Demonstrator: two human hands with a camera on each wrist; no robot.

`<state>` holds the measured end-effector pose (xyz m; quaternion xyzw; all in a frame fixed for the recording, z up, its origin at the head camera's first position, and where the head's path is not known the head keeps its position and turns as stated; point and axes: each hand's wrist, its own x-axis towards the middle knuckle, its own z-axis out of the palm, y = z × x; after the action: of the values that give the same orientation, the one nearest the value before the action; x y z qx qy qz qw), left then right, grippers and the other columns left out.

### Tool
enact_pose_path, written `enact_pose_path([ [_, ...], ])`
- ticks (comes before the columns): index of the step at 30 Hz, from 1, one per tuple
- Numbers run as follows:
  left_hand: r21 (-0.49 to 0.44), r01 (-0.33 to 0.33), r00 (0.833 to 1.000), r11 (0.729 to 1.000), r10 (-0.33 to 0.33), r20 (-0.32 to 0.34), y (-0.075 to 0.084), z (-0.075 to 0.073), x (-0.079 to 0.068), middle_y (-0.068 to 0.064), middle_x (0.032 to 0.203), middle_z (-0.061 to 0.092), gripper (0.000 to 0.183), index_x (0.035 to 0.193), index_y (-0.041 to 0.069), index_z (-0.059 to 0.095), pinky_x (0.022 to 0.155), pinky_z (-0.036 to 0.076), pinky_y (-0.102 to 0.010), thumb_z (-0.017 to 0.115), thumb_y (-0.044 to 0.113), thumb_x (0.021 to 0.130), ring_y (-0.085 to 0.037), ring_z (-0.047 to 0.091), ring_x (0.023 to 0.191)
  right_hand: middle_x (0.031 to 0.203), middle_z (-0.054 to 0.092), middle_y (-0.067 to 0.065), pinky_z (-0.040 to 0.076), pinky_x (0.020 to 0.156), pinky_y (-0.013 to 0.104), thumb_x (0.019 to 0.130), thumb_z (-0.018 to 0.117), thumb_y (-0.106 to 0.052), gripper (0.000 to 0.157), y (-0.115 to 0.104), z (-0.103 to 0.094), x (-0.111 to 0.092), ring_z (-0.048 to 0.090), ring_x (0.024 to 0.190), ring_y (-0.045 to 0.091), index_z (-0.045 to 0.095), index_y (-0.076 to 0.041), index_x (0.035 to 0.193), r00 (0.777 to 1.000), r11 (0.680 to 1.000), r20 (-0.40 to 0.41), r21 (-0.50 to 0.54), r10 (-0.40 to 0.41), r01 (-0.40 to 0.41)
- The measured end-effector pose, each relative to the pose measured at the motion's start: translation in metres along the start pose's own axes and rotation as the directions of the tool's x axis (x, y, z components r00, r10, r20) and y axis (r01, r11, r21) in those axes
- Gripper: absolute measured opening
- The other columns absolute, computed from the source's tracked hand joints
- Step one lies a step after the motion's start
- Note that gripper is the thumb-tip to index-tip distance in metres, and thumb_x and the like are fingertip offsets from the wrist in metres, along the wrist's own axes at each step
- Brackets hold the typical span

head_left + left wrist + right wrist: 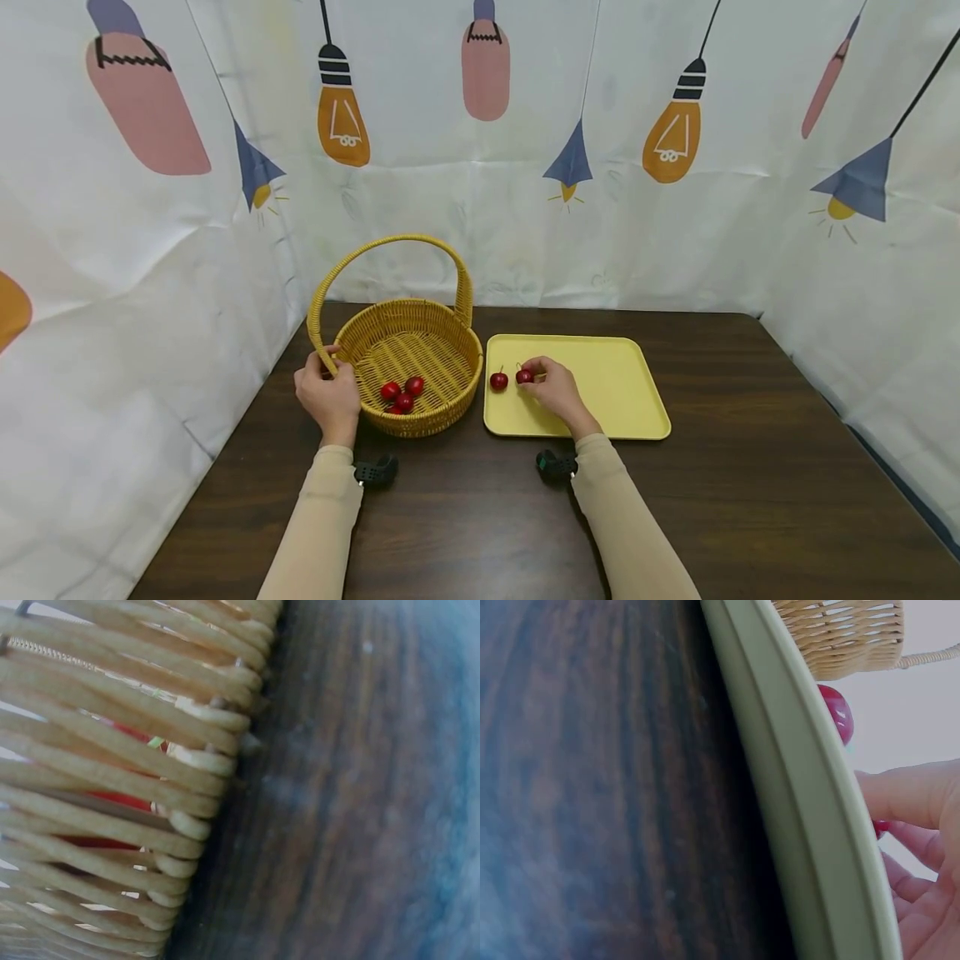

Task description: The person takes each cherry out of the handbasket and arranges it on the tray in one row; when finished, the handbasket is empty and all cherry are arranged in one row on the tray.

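My left hand (pixel 330 396) grips the lower left end of the handle of a yellow wicker basket (pixel 457 406). Several red cherries (pixel 403 402) lie together in the basket's front part. Over the yellow tray (pixel 600 392), my right hand (pixel 557 392) pinches a dark red cherry (pixel 524 377) between thumb and fingers. Another cherry (pixel 498 381), stem up, sits just left of it at the tray's left side. In the right wrist view the tray's rim (pixel 810 780) partly hides the right hand (pixel 922 847) and the cherries. The left wrist view shows the basket's woven wall (pixel 112 765) but no hand.
A dark wooden table (pixel 465 517) bears the basket on the left and the tray to its right, close beside each other. Behind and at both sides hangs a white curtain (pixel 420 200) printed with lamps and bulbs. Each wrist wears a black strap device (pixel 377 472).
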<state>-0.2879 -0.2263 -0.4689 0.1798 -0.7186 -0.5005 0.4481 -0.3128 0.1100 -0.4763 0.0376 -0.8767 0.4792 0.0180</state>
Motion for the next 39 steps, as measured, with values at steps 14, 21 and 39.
enact_pose_path([
  [14, -0.002, 0.004, 1.0, 1.0, -0.004, -0.002, 0.0013, -0.003, 0.0007, -0.005, 0.081, 0.05, 0.018, 0.099, 0.006, 0.07, 0.072, 0.033, -0.034, 0.057, 0.005, 0.087, -0.018, 0.044, 0.083, 0.098, 0.064, 0.007, 0.044, 0.073, 0.033, 0.081, 0.078, -0.014, 0.031, -0.0072, 0.0018, -0.0027, 0.054, 0.081, 0.02, 0.063, -0.006, 0.107, 1.0, 0.997, 0.027, -0.075, 0.013, -0.011],
  [21, -0.007, 0.003, 1.0, 1.0, -0.003, 0.002, 0.001, -0.0032, 0.0002, -0.002, 0.08, 0.049, 0.018, 0.099, 0.005, 0.07, 0.072, 0.033, -0.035, 0.056, 0.005, 0.087, -0.018, 0.044, 0.083, 0.1, 0.064, 0.007, 0.044, 0.073, 0.033, 0.081, 0.079, -0.016, 0.033, -0.0062, 0.0022, -0.0029, 0.055, 0.082, 0.02, 0.063, -0.007, 0.108, 0.999, 0.996, 0.035, -0.085, 0.008, -0.005],
  [39, -0.01, -0.008, 1.0, 1.0, 0.008, -0.002, 0.0042, -0.0026, -0.0006, -0.005, 0.079, 0.051, 0.017, 0.098, 0.004, 0.07, 0.072, 0.033, -0.035, 0.058, 0.003, 0.086, -0.019, 0.044, 0.082, 0.111, 0.062, 0.011, 0.051, 0.074, 0.037, 0.089, 0.07, -0.022, 0.029, -0.0068, -0.001, -0.0048, 0.062, 0.094, 0.024, 0.063, -0.005, 0.113, 0.999, 1.0, -0.044, -0.01, -0.012, 0.012],
])
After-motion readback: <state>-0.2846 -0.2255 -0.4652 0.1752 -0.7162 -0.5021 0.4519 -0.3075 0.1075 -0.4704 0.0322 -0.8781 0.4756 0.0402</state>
